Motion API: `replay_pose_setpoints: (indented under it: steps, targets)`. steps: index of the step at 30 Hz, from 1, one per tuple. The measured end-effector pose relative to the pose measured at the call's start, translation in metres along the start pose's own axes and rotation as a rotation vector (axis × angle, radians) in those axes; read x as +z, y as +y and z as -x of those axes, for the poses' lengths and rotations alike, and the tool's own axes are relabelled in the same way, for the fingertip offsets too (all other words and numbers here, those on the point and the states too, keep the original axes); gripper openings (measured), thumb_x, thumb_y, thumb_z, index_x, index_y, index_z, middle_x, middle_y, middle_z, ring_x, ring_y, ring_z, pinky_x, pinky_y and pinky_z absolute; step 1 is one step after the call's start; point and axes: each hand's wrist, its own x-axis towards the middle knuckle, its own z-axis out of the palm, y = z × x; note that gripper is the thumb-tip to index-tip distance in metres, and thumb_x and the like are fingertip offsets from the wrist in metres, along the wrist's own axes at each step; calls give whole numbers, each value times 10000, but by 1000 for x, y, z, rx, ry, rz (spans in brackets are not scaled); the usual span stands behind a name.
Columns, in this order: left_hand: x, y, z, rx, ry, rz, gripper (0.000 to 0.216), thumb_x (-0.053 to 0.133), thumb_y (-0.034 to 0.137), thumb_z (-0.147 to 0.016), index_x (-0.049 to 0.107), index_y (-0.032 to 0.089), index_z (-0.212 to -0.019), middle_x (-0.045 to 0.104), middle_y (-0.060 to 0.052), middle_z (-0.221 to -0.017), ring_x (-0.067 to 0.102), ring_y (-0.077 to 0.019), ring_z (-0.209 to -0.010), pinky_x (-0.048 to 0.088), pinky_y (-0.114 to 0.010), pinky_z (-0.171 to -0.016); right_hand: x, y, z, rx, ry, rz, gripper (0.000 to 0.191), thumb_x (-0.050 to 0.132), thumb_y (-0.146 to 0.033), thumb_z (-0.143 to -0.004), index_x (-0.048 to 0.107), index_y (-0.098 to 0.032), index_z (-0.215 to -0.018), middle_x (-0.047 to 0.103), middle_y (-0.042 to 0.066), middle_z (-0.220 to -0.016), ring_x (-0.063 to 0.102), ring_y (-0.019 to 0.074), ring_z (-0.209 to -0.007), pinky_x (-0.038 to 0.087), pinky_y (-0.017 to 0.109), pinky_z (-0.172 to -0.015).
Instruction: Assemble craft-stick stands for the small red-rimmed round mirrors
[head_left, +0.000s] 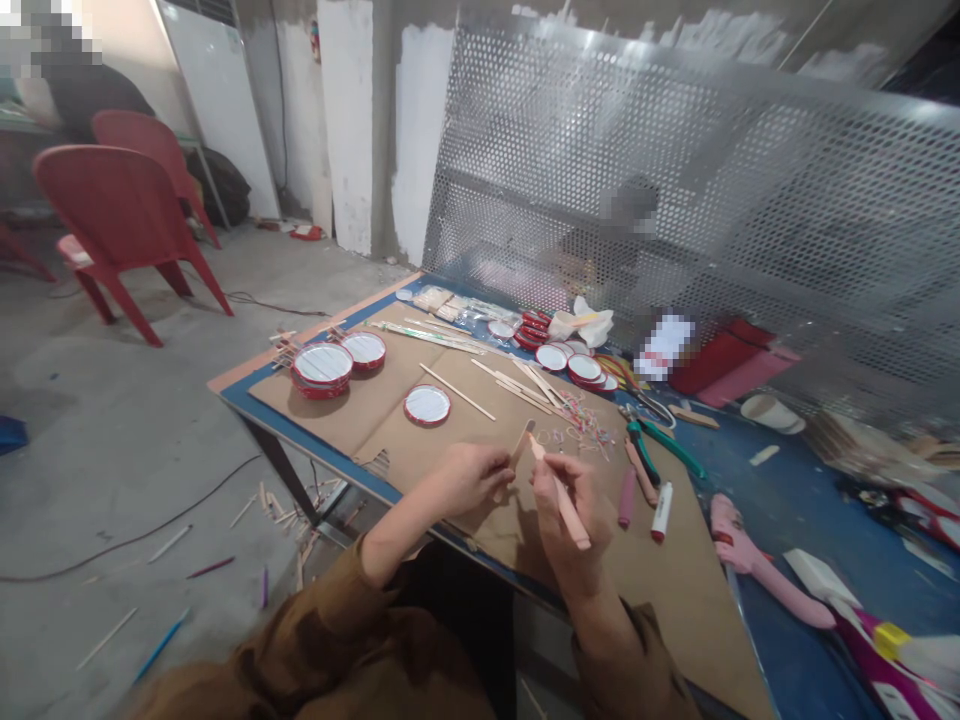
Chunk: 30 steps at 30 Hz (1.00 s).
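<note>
My left hand point(471, 482) is closed on a short flat wooden craft stick point(522, 446), held upright with a greyish patch at its upper end. My right hand point(577, 500) grips a peach-coloured marker point(571, 515), its tip at or very near the stick; I cannot tell if they touch. Beyond my hands a small red-rimmed disc with a white face point(427, 404) lies on the brown cardboard point(390, 420). To the right of my right hand are a mauve marker cap or pen point(626, 497), a white marker with a red end point(661, 512) and green-handled pliers point(643, 452).
Stacked red-rimmed drums point(322, 368) stand at the left edge. Thin wooden sticks point(521, 385) and small colourful bits point(589, 420) lie mid-table. A pink glue gun point(750, 560) rests at right. Behind rises a perforated metal panel point(675, 130). Red chairs point(120, 210) and a person are at far left.
</note>
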Motion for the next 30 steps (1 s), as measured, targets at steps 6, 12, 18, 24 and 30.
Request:
replay_pose_setpoints:
  steps: [6,12,18,24,30]
  targets:
    - [0,0,0,-5,-8,2,230,536,242,-959,582,189,-740,632,5,-733,536,-122,-685,313,-217,-627,0,1,0,15,-4,-13,153,592,-346,-959,637,-200,-960,701,19,-765,670,156,-640,551,265,-598]
    - [0,0,0,-3,-11,5,222,541,238,-959,586,188,-747,629,5,-735,542,-125,-699,315,-217,-634,0,-2,-2,34,1,4,203,575,-391,-961,646,-202,-939,690,19,-729,657,158,-616,552,272,-586]
    - [-1,1,0,-14,-19,-9,225,538,262,-962,614,190,-763,634,-1,-737,530,-128,-682,303,-222,-620,0,0,0,11,-16,-4,162,583,-355,-960,646,-206,-950,691,17,-737,656,151,-615,551,265,-587]
    - [0,0,0,-3,-13,-8,234,541,269,-957,601,191,-745,620,3,-727,522,-126,-682,311,-217,-624,-1,-3,-3,5,-22,2,170,566,-360,-959,639,-207,-942,684,15,-719,645,151,-593,532,265,-557]
    - [1,0,0,6,0,0,250,551,270,-953,557,192,-716,592,11,-705,505,-122,-671,294,-222,-610,-1,-5,-4,-14,-16,-23,127,581,-321,-957,633,-206,-946,697,17,-757,656,149,-619,537,260,-574]
